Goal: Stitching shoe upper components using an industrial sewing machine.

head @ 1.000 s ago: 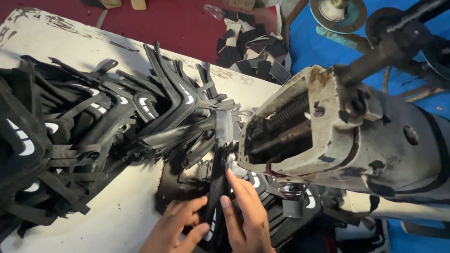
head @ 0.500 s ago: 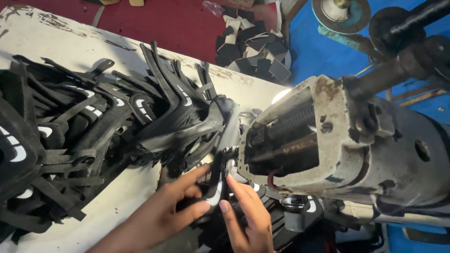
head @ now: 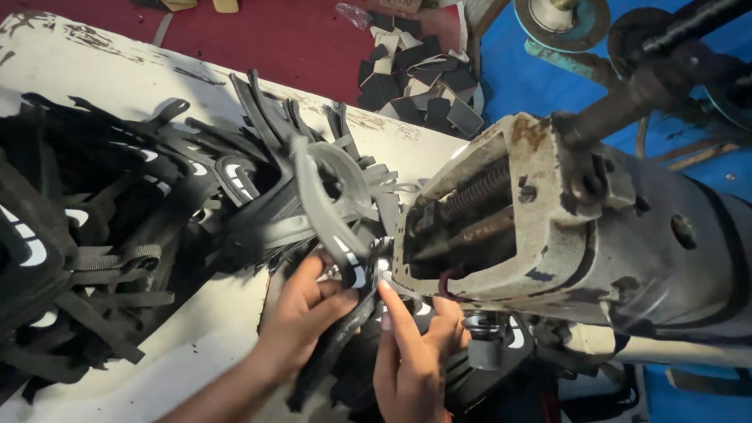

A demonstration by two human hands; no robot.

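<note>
A black strap piece (head: 345, 333) lies at the near middle of the scene, just left of the sewing machine's head (head: 548, 235) and running under its front end. The left hand (head: 301, 317) clamps it from the left, thumb on top and fingers curled beneath, near a white curved mark on the piece. The right hand (head: 411, 352) meets it from the right, index finger stretched out and pressing on the piece close to the machine's foot (head: 486, 345), the other fingers bent and loosely together beside it. The two hands are just beside each other, almost touching at the fingertips. A grey curved strap (head: 321, 200) rises from the piece and arches away to the far left, over the edge of a big heap of black straps (head: 117, 227) with white marks that covers the left half of the white table (head: 110, 70). The machine's head is worn, its cream paint chipped and rusty, with a spring showing in its open end. Beyond the table, at the far middle, a small stack of black cut pieces (head: 423, 78) lies on the red floor (head: 274, 31). The far right shows a blue surface (head: 509, 78).
</note>
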